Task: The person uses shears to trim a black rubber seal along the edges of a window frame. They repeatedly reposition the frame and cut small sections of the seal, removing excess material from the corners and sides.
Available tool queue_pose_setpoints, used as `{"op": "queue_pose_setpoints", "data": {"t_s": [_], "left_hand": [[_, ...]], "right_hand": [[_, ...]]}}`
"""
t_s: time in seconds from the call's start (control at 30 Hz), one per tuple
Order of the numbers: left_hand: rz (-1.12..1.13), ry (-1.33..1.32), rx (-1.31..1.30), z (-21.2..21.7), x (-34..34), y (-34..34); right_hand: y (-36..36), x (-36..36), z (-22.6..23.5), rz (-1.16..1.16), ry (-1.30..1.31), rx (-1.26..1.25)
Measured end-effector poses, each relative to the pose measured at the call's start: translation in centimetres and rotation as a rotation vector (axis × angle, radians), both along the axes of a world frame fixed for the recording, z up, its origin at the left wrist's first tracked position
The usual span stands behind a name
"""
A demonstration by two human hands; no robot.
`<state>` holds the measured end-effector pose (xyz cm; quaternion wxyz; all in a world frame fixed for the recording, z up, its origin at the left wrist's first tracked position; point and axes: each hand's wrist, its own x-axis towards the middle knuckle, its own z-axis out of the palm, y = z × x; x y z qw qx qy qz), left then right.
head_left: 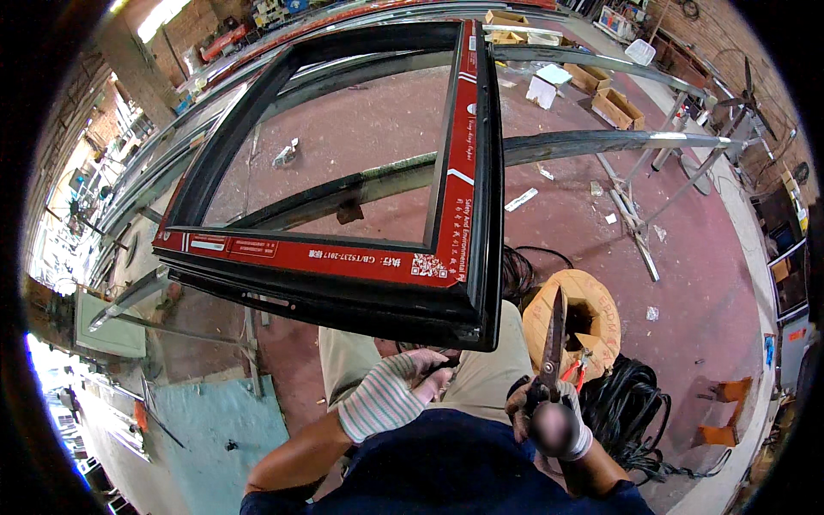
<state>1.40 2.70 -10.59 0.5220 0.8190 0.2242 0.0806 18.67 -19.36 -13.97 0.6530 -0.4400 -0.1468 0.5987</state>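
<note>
On the left and in the middle, the big window frame (pixel 343 172) with black profiles and red protective film lies across long metal rails (pixel 601 142), and its near corner comes out over the person's lap. This corner seems to have no support under it, so the frame may tip or slide off the rails if somebody pushes it from below.

The left hand (pixel 390 390), in a striped work glove, is closed around something dark just under this corner; what it holds I cannot tell, because the frame edge hides it. If the frame drops, these fingers are directly beneath it and could be pinched.

More to the right, the right hand (pixel 549 412) grips the handles of the scissors (pixel 554 339), with the blades closed and pointing up toward the frame. A slip could scratch the red film or cut the gloved left hand, which is near.

Behind the scissors stands a cardboard spool (pixel 592 313), and black cable (pixel 631 403) lies in loose coils on the red floor (pixel 687 257), where a foot may catch in it.
</note>
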Motion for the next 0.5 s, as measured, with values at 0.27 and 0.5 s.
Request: {"op": "queue_pose_setpoints", "data": {"t_s": [0.27,0.5], "left_hand": [[-0.010,0.072,0.221,-8.2,-0.1,2.0],[-0.028,-0.072,0.033,-4.4,-0.9,1.0]], "right_hand": [[0.2,-0.7,-4.5,-0.039,0.048,0.208],[0.9,-1.7,-3.7,-0.167,-0.039,0.115]]}}
